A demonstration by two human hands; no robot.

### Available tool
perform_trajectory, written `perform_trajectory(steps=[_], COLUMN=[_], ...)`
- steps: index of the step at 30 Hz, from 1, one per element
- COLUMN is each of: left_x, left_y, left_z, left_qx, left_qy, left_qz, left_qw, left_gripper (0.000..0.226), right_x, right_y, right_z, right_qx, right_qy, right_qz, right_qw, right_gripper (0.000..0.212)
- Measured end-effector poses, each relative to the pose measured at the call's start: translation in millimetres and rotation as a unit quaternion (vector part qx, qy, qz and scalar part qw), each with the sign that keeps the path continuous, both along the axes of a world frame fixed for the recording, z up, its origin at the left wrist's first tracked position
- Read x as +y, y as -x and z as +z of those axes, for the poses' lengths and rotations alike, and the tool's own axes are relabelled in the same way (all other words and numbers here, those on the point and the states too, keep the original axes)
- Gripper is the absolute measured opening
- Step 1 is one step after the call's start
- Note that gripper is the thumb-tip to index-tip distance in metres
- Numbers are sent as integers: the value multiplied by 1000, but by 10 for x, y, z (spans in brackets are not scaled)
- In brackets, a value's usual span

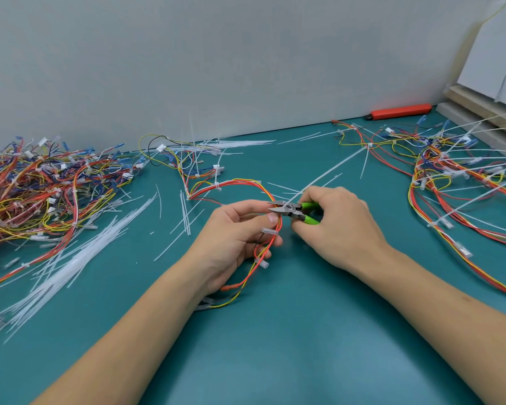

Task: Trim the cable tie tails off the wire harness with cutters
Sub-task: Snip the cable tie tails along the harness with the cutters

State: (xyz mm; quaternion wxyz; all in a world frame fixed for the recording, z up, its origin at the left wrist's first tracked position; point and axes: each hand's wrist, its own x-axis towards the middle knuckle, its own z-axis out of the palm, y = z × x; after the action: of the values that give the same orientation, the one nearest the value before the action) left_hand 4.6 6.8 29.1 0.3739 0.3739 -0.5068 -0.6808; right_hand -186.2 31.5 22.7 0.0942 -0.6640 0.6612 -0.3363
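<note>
My left hand grips a red, orange and yellow wire harness just above the teal table, thumb and fingers curled round the bundle. My right hand holds green-handled cutters, their metal jaws slightly apart and pointing left at the bundle beside my left thumb. A long white cable tie tail runs from the jaws up and to the right. The harness loops away toward the back and hangs below my left hand with clear connectors.
A heap of harnesses lies at the left, another at the right with long white tails. Cut white tails litter the left of the teal table. A red tool lies by the wall; boards are stacked at far right.
</note>
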Motion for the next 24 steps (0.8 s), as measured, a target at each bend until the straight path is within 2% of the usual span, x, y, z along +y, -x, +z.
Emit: perform_trajectory(steps=[6, 11, 14, 17, 24], left_x=[2, 0, -5, -3, -3], left_y=[-4, -2, 4, 2, 2], left_z=[8, 2, -1, -1, -8], left_qx=[4, 2, -3, -7, -11], left_qy=[-1, -3, -3, -2, -6], left_qz=[-1, 5, 6, 5, 9], left_qw=[1000, 1000, 1000, 1000, 1000], left_gripper=[10, 10, 11, 12, 14], right_x=[-1, -5, -10, -5, -6], right_y=[8, 8, 11, 6, 7], right_z=[-20, -30, -30, -13, -10], right_qx=[9, 9, 1, 5, 5], right_qy=[-8, -8, 8, 2, 4], right_qz=[-16, -14, -3, -1, 5], right_qw=[1000, 1000, 1000, 1000, 1000], right_gripper=[31, 26, 11, 24, 14])
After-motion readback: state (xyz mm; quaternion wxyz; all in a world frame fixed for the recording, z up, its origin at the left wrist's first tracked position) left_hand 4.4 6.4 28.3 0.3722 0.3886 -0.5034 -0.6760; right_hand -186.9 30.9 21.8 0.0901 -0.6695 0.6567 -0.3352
